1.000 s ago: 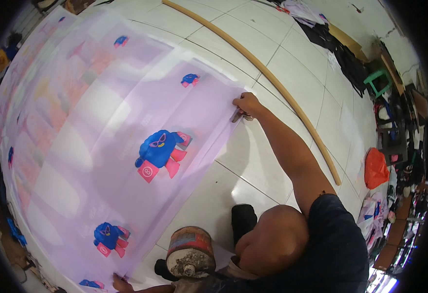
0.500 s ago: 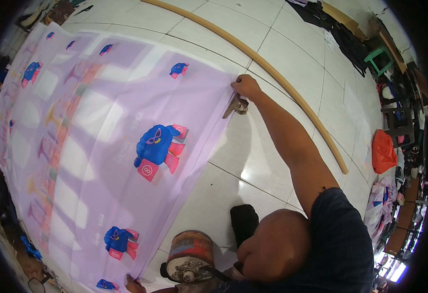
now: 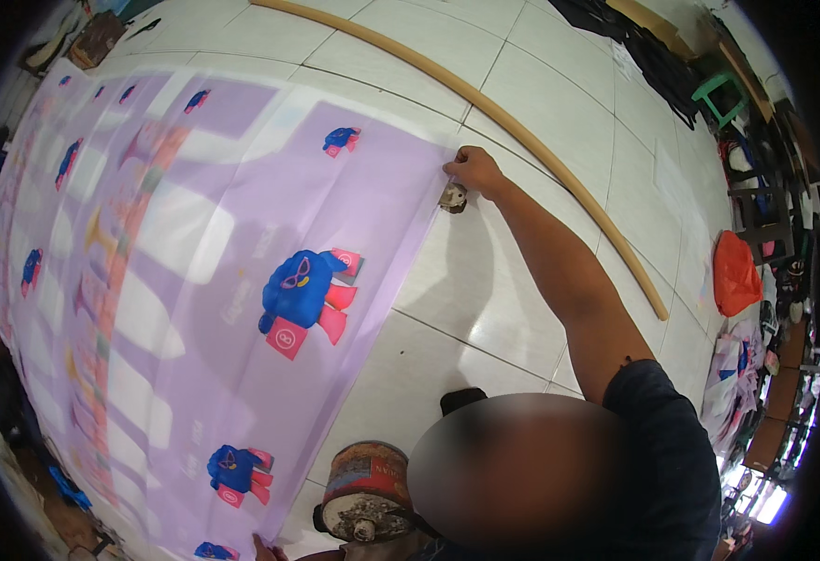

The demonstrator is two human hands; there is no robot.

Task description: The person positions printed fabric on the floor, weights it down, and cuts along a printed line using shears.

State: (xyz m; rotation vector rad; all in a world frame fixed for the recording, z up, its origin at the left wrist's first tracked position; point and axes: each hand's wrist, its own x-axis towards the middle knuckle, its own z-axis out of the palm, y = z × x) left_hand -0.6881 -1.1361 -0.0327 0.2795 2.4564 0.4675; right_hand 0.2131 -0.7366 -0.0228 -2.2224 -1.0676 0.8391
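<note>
And here's the lilac printed sheet [image 3: 190, 337], spread wide across the white tiled floor [image 3: 438, 341], filling the left side of the scene. Out at its far right corner, the right hand [image 3: 475, 173] reaches with the arm stretched long, fingers curled in, thumb and fingertips drawn together on the very edge of the material. Down at the near end of that same right-hand edge comes the left hand [image 3: 266, 552], just a few fingers in sight at the lower rim; how far apart they are and whether they grip the sheet, I cannot tell. Between the two hands the edge runs in a slanting line, a big blue figure [image 3: 302, 290] printed just left of it.

Right below the right hand sits a small metal object [image 3: 453, 198], close against the sheet's edge. Nearer, right of the sheet, there's a crusted reddish can [image 3: 365, 481]. Beyond the right hand, a long tan pole [image 3: 485, 105] sweeps across the tiles from far left to near right. And over on the far right: a green stool [image 3: 720, 98], with an orange-red bag [image 3: 737, 273] nearer.
</note>
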